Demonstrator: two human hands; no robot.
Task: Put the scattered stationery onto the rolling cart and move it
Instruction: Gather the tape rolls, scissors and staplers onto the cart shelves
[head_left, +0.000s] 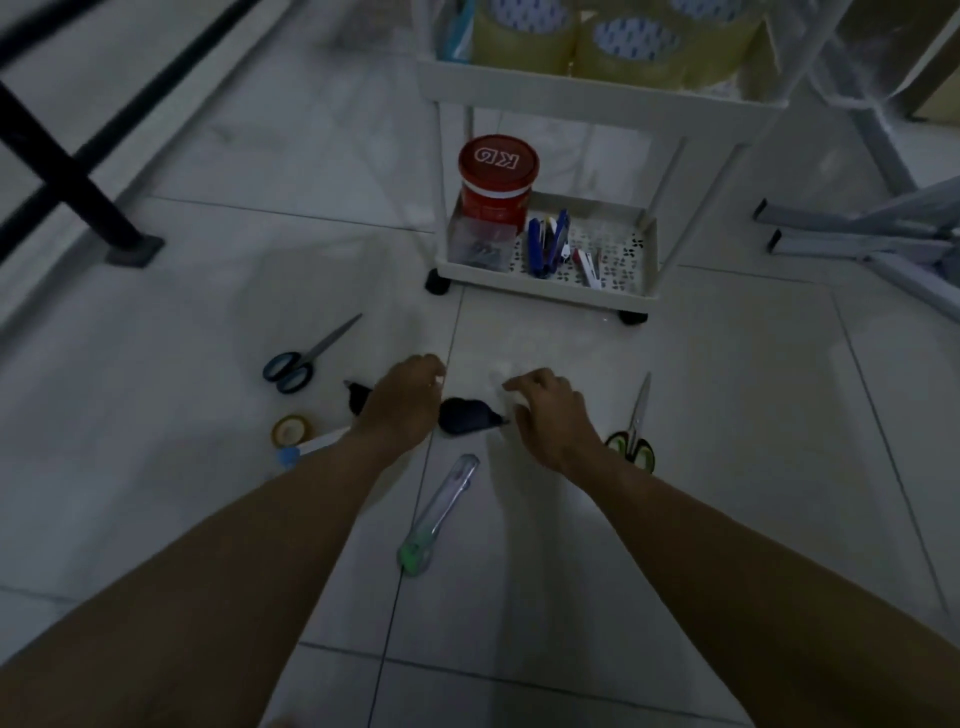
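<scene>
Dark dispenser (467, 415) sits on the tile between both hands: left hand (402, 402) and right hand (550, 410) half-curled, apparently empty; pinch its body, drop it on the cart's bottom tray (631, 265).

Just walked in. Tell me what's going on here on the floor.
A person is gathering stationery off the tiled floor. Both hands, left and right, reach down around a dark tape dispenser; whether either grips anything is unclear. Blue-handled scissors, green-handled scissors, a tape roll and a green-ended cutter lie loose. The white cart already holds pens and a red tub.
</scene>
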